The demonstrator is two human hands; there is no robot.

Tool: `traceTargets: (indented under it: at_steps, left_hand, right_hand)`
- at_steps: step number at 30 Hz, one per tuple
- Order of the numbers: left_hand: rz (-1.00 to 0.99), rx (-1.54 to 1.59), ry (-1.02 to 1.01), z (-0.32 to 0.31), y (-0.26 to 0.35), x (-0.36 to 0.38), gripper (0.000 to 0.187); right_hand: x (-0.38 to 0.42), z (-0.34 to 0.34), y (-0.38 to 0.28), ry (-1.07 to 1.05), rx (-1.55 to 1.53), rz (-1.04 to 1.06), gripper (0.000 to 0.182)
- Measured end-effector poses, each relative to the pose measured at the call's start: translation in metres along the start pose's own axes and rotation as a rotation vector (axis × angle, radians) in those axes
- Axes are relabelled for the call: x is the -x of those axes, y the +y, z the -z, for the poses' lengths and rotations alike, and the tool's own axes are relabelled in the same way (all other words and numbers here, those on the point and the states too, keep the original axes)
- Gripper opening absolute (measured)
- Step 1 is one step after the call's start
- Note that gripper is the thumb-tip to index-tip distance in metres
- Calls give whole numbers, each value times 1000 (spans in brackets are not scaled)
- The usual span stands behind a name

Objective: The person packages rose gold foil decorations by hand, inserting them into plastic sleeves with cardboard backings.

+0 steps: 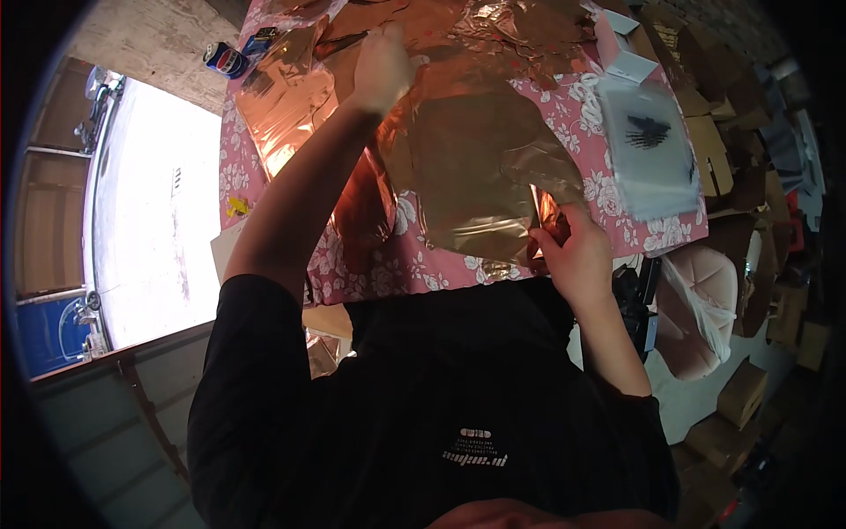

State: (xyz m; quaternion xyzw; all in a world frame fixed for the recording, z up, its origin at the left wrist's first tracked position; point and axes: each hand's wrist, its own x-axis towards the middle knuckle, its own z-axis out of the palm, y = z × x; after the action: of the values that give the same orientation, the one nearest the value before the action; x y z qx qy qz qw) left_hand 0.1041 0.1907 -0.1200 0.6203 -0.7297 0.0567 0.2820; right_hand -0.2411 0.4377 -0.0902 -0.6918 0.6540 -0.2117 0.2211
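Several sheets of shiny copper-coloured foil lie over a pink floral tablecloth [370, 280]. My left hand [385, 70] reaches to the far part of the foil and rests on it, thumb held apart from the fingers; the fingertips are hard to make out. Close to the table's front edge, my right hand [580, 256] pinches the near right corner of a duller, brownish foil sheet [480, 167] between thumb and fingers. That corner is folded back, showing a bright orange underside. Another crumpled foil piece [366, 207] hangs in folds beneath my left forearm.
A blue drink can [226, 60] stands at the table's left edge. On the right are a small white box [626, 48], a stack of clear plastic sheets or bags [652, 145] and a white cord [589, 101]. A padded seat [701, 304] and cardboard boxes [742, 392] stand beyond.
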Motion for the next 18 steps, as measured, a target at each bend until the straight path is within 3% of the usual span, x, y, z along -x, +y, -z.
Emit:
traceTargets:
  at_steps: [5,7,8,10,11,13,18]
  left_hand:
    - [12,29,109,15,8,10,66]
    - [-188,81,150,20,15,22,68]
    - [-187,86,145,25,24,29,68]
    - [-386,-47,-45,35,48,47,81]
    - [-385,-43,-49,38,56,56,81]
    - [-422,5,-301,42,67,73,92]
    - [-422,-76,-382,29,69,92,98]
  right_hand:
    - [0,-1,1,-6,-19,-14,40]
    - [-1,0,2,-10,-16,-21,40]
    - [-1,-1,2,-6,-19,-9,41]
    - [-1,0,3,-5,-21,-2,41]
    - [-2,0,2,-11,-23,-3,41]
    - [-1,0,3,-22,-22,-4,41]
    - [-1,1,2,-32,-20,-17,42]
